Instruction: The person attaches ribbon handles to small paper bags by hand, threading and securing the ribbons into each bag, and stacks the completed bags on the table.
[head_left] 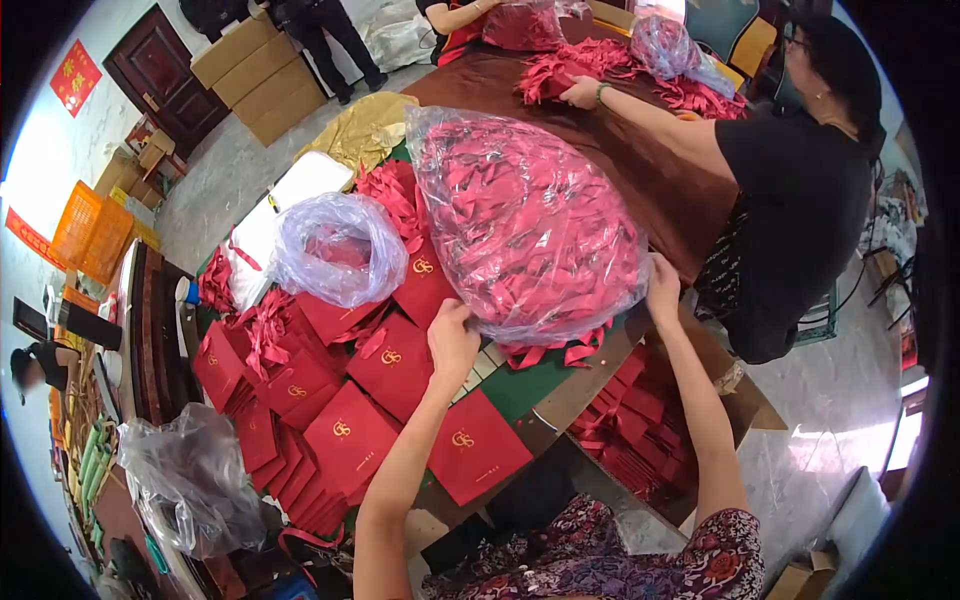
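Close by the person's patterned sleeve (pixel 725 555), an open cardboard box (pixel 755 410) stands beside the bench (pixel 520 390), packed with flat red pieces (pixel 640 425) lying at mixed angles. On the opposite side, a crumpled clear bag (pixel 190 480) slumps over the edge of things; I can't make out anything in it. Between them, red pouches (pixel 480 445) with gold emblems lie spread and overlapping on the bench's near side, some in slanting stacks.

Just beyond these is the big clear plastic bag (pixel 535 230), swollen with a jumble of red ribbon-like pieces that press against the film. It lies across the bench, and both hands are on it: the left hand (pixel 455 335) has its fingers bunched on the bag's near edge, and the right hand (pixel 662 285) pinches the film at its right side, thumb and fingers drawn narrow.

To the left of it sits a bluish bag (pixel 295 240), its mouth rolled into a thick ring, with some red material down inside. Farther off, at a brown-covered bench (pixel 650 180), a co-worker in black (pixel 810 190) reaches over loose red pieces (pixel 600 58), near another clear bag (pixel 665 45). Brown cartons (pixel 260 80) lean stacked by the door (pixel 155 70).
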